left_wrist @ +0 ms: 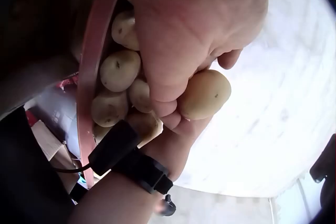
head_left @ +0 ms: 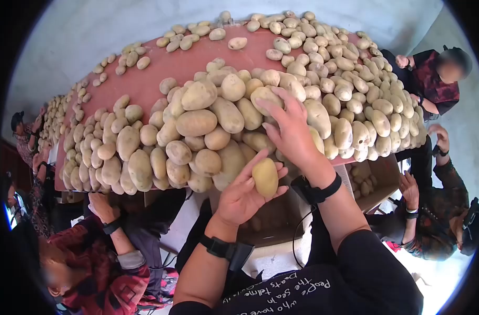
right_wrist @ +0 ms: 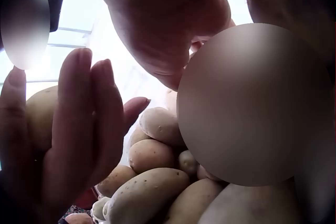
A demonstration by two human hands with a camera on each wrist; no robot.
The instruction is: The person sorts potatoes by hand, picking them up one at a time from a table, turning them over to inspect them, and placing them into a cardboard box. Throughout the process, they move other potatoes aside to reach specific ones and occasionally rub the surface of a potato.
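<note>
My left hand [head_left: 243, 195] is palm up below the front edge of the heap, gripping a small yellowish potato [head_left: 265, 177] between thumb and fingers. The same potato [left_wrist: 206, 95] shows beside the fingers in the left wrist view. My right hand [head_left: 292, 128] reaches over the top of the potato heap, its fingers spread and its thumb apart. Its fingertips touch a pale potato [head_left: 262, 97]. In the right wrist view, the left hand [right_wrist: 79, 113] is at the left, with the held potato [right_wrist: 42, 113] partly hidden behind its fingers.
Potatoes cover much of a red table [head_left: 197, 58], piled highest in front of me. Below its edge stands a cardboard box [head_left: 378, 181] with potatoes inside. Other people sit around, one at left in a red patterned jacket [head_left: 113, 278] and others at right. A cable runs from my right wrist.
</note>
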